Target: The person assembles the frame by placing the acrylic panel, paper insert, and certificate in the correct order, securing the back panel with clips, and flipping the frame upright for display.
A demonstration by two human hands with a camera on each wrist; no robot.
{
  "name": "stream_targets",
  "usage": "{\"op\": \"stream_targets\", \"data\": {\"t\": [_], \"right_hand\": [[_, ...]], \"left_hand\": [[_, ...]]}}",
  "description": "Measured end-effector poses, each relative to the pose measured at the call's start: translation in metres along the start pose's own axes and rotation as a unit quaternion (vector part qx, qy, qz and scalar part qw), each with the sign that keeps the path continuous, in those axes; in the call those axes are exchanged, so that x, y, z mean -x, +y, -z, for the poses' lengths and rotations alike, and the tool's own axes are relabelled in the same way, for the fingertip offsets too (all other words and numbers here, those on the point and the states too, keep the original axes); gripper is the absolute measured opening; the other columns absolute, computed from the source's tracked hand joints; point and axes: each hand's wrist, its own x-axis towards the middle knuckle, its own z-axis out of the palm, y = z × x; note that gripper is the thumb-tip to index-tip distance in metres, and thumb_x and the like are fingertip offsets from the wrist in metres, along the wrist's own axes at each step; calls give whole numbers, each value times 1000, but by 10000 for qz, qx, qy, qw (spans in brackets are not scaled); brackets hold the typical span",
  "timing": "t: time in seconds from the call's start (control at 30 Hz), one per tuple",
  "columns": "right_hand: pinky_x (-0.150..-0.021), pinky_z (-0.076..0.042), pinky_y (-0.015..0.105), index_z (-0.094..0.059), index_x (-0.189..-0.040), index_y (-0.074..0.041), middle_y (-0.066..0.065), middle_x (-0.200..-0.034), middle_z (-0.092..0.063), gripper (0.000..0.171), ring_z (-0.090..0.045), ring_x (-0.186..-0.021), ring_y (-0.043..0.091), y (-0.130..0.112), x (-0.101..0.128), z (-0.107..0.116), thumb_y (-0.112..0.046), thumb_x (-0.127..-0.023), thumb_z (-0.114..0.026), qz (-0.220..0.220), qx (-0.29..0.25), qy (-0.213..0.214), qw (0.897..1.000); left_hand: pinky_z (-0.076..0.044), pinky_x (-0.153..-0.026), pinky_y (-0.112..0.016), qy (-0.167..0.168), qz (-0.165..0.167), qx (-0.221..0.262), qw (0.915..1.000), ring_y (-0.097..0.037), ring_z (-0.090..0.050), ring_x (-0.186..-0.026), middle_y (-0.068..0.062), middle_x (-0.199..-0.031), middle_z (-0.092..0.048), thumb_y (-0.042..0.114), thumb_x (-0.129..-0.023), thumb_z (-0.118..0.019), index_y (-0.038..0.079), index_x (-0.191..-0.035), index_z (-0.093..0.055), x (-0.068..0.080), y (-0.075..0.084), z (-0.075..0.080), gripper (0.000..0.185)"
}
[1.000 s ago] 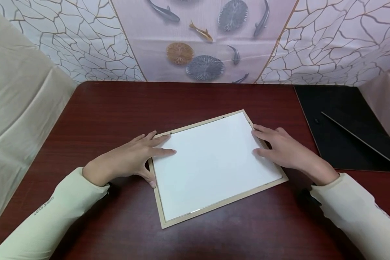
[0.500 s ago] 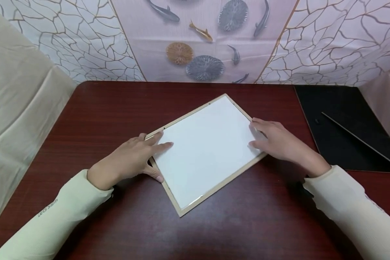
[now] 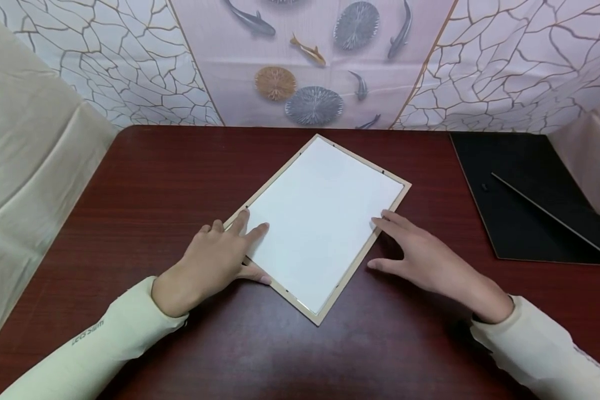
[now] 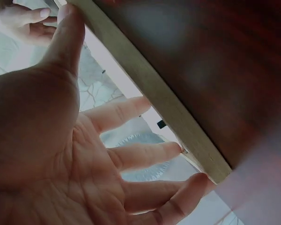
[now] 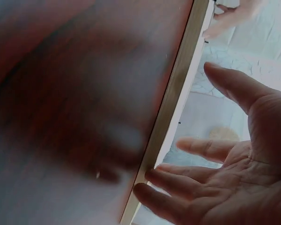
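The picture frame (image 3: pixel 320 225) lies face-down, askew on the dark wooden table (image 3: pixel 155 183) — mid-turn, I judge. Left hand (image 3: pixel 215 261) rests flat-fingered on its edge; right hand (image 3: pixel 425 258), fingers spread, touches the opposite edge. Next, squaring it calls for even pressure from both hands.

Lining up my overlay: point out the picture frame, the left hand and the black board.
picture frame (image 3: pixel 325 228), head view, middle of its white panel.
left hand (image 3: pixel 215 258), head view, back of the hand.
black board (image 3: pixel 520 205), head view, its flat top.
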Motion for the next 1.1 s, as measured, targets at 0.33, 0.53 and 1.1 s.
{"op": "stream_targets", "data": {"t": [0.33,0.53,1.1], "right_hand": [[-114,-41,64,-33,-160,5,29,-172,-17,92,-36,-151,51,14,-21,3,-32,-92,-82,-69,56,-252,9996],[-115,-41,62,-27,-163,4,27,-173,-13,93,-33,-153,49,18,-32,9,-23,-93,-81,-92,-19,-345,9994],[-78,-46,36,-36,-157,9,29,-171,-21,68,-52,-75,19,23,-51,20,11,-93,-59,343,18,-283,9990]], "left_hand": [[-56,-63,-44,830,-470,-230,9952,-36,-61,-71,-20,-133,-66,67,-82,-76,20,-140,-65,9,7,-5,76],[-55,-54,-41,1084,-379,-134,9933,-32,-57,-63,-18,-123,-67,64,-81,-79,18,-135,-69,14,16,-6,72],[-53,-44,-35,953,-558,386,9931,-21,-61,-56,-13,-94,-63,38,-87,-85,8,-104,-68,20,53,0,38]]}}
